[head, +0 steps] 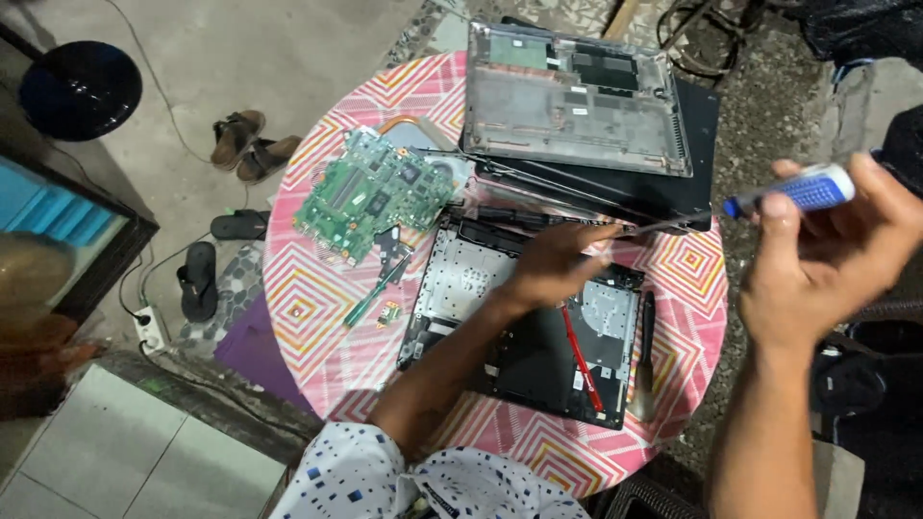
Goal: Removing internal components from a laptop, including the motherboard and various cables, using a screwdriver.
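The left hand (556, 261) lies palm-down, fingers loosely spread and gripping nothing, on the upper edge of an opened black laptop base (524, 322) with its silver inner frame bare, while the right hand (822, 259) is raised off to the side, closed around a screwdriver with a blue-and-white handle (790, 192) whose thin shaft points toward the laptop. The base rests near the middle of a round table covered in a pink-and-white diamond-patterned cloth (308, 298). On the same cloth sit a green circuit board (370, 192) at the left, a grey plastic bottom cover (572, 96) turned inner side up over a black laptop lid (694, 163) at the far edge, a small green-handled tool (377, 288) beside the board, and a black-handled tool (646, 341) along the base's right side. A thin red strip (580, 358) crosses the base's interior. The floor is bare concrete, with brown sandals (248, 142) and black slippers (207, 264) left of the table, a white power strip (151, 329) and a dark round stool (79, 88). The screwdriver tip is blurred against the lid, and the right edge of the view is too dark to make out.
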